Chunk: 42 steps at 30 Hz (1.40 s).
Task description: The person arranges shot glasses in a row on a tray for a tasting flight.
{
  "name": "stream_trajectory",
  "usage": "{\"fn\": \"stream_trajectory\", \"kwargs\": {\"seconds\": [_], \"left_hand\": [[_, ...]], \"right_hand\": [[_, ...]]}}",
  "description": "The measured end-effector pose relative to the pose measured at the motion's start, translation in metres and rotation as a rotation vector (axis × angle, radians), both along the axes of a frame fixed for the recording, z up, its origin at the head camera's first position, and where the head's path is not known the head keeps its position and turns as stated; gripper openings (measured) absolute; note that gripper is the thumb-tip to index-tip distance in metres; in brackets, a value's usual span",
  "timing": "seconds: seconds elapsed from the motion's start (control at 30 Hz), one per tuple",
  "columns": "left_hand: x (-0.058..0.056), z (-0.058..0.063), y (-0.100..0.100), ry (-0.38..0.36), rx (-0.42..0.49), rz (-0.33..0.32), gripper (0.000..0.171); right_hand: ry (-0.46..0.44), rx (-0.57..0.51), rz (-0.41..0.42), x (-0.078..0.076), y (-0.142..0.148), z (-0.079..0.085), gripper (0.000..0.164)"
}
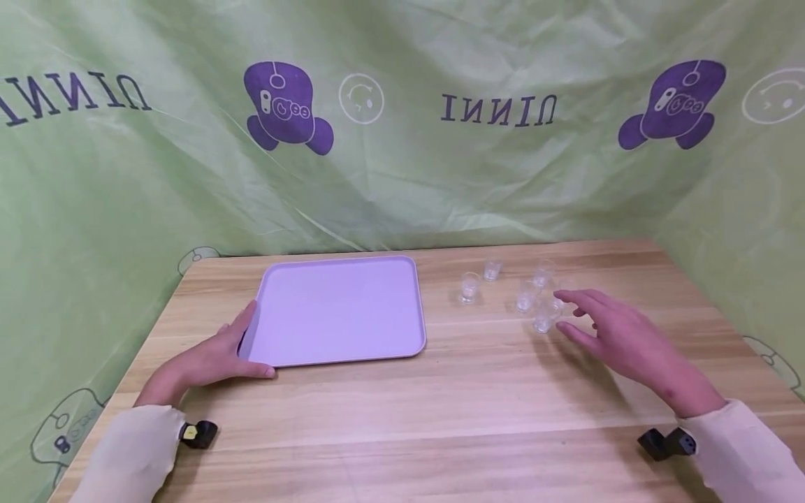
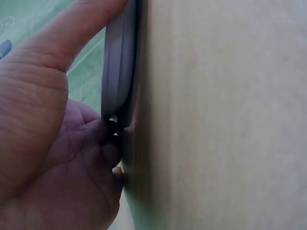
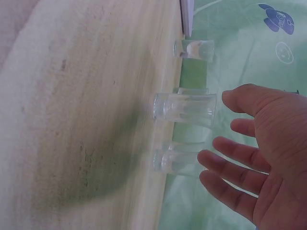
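Observation:
A flat light-purple tray (image 1: 336,311) with a raised rim lies on the left half of the table. My left hand (image 1: 214,356) holds its near left corner, thumb along the front edge and fingers at the left side. In the left wrist view the thumb overlaps the tray's rim (image 2: 117,67), and the bent fingers (image 2: 112,153) reach the tabletop. My right hand (image 1: 619,335), fingers spread and slightly bent, hovers beside a cluster of small clear glasses. The nearest glass (image 1: 542,321) stands just left of its thumb. The right wrist view shows that hand (image 3: 268,153) close over a glass (image 3: 187,108), holding nothing.
Two more small glasses stand apart, one glass (image 1: 469,287) closer to the tray and another (image 1: 492,270) behind it. A green printed curtain (image 1: 402,188) hangs along the wooden table's (image 1: 409,426) back edge and sides. Both wrists wear small black cameras.

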<state>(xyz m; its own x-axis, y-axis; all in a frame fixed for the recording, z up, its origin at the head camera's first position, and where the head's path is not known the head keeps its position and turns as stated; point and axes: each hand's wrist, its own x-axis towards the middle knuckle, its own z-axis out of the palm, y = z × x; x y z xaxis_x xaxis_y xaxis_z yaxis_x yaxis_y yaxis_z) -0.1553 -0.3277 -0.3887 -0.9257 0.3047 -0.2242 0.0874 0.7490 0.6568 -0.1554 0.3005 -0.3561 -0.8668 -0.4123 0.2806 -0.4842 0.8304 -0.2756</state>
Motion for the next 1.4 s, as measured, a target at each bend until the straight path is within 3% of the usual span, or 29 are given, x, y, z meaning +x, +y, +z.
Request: {"fn": "stream_trajectory", "kwargs": {"seconds": [0.3,0.5,0.77,1.2,1.4], "left_hand": [[0.003,-0.010,0.002,-0.022,0.013,0.014,0.131],[0.004,-0.010,0.000,-0.012,0.022,0.018,0.130],[0.005,-0.010,-0.005,-0.014,0.057,0.019,0.126],[0.003,-0.007,-0.010,0.009,0.097,0.008,0.121],[0.003,-0.007,-0.009,0.031,0.114,0.003,0.121]], "right_hand": [[-0.131,-0.024,0.004,-0.002,0.002,-0.004,0.054],[-0.133,-0.060,0.025,-0.005,-0.001,-0.007,0.052],[-0.212,-0.094,0.007,-0.007,-0.005,-0.013,0.049],[-0.193,-0.142,0.059,-0.012,-0.007,-0.016,0.044],[-0.215,-0.145,0.045,-0.014,-0.010,-0.012,0.041]]}}
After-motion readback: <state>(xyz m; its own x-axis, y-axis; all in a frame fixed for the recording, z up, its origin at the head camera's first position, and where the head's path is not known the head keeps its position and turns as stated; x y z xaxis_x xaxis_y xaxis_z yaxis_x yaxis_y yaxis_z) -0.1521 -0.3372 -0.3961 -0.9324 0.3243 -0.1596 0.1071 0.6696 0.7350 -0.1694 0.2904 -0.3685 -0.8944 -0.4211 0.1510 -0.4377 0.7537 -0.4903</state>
